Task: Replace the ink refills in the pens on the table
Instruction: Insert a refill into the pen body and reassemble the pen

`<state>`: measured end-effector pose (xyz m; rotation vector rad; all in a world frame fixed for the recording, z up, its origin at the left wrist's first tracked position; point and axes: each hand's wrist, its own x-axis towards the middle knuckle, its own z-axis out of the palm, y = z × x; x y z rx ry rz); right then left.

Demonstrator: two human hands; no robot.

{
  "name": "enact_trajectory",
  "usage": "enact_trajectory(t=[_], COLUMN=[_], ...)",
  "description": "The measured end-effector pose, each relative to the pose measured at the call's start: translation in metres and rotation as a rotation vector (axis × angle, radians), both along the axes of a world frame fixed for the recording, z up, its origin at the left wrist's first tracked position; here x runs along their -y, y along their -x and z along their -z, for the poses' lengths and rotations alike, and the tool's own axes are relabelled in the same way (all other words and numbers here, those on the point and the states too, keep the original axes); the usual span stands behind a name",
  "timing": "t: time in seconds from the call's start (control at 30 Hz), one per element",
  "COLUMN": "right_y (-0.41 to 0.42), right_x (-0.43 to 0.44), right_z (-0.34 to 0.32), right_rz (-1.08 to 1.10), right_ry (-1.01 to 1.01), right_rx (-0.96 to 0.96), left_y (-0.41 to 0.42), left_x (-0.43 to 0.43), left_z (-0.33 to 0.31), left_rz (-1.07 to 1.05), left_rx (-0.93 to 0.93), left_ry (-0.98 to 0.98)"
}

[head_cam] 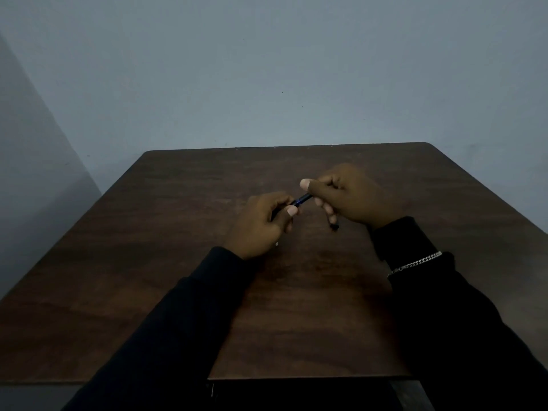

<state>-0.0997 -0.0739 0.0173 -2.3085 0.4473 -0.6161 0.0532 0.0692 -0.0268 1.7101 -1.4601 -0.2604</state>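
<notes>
**Location.** We find one pen [302, 199] at the centre of the frame, held above the dark wooden table [178, 232] and not resting on it. Only a short length of its dark barrel, with a blue sheen, shows between the two hands. Fingers cover the rest.

**Hands.** The left hand [261, 223] has its fingers curled round the lower-left end of the pen, with the thumb laid against the barrel. The right hand [353, 197] pinches the upper-right end between thumb and forefinger, its other fingers loosely curled beneath. A small dark piece [334, 226] shows just below those lower fingers. We cannot tell whether it is a cap or a pen section, nor whether it is held or lies on the table. A chain bracelet [415, 264] sits over the right sleeve.

**Step in hand.** We judge from the opposed grips that the barrel is being worked at its joint. The dim light does not let us say whether it is being opened or closed, or whether a refill is exposed.

**Handling.** We assess the pen as light, rigid and smooth-sided, so it is liable to slip or roll if set down. It is best held on each half of the barrel close to the joint and twisted about its own axis. A refill would be thin and could bend if forced, so it should be gripped near its end and drawn straight. Small loose parts may drop out.
</notes>
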Motion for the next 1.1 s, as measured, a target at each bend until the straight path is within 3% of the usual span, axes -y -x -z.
enact_trajectory(t=[0.13,0.27,0.5,0.6,0.77,0.93,1.1], right_y=[0.000,0.001,-0.003,-0.001,0.001,-0.001,0.000], right_x=[0.002,0.007,-0.002,-0.001,0.004,-0.001,-0.001], right_z=[-0.003,-0.003,-0.002,-0.005,-0.006,-0.004,-0.006], right_rz=[0.040,-0.077,0.054,0.093,-0.092,-0.004,0.030], right_ry=[0.007,-0.153,0.107,0.053,-0.165,0.098,0.107], right_rx=[-0.024,0.060,-0.071,-0.082,0.014,-0.080,-0.094], left_y=[0.000,-0.004,0.003,0.004,-0.002,0.000,0.006], left_x=[0.000,0.002,-0.001,0.000,0.002,0.001,0.001], left_z=[-0.002,0.000,-0.002,-0.002,0.001,0.000,-0.001], left_rz=[-0.010,-0.032,0.000,0.007,-0.018,0.002,0.010], left_rx=[0.004,0.002,0.041,0.040,0.045,0.065,0.062], left_ry=[0.022,0.049,0.010,0.026,0.038,0.018,0.009])
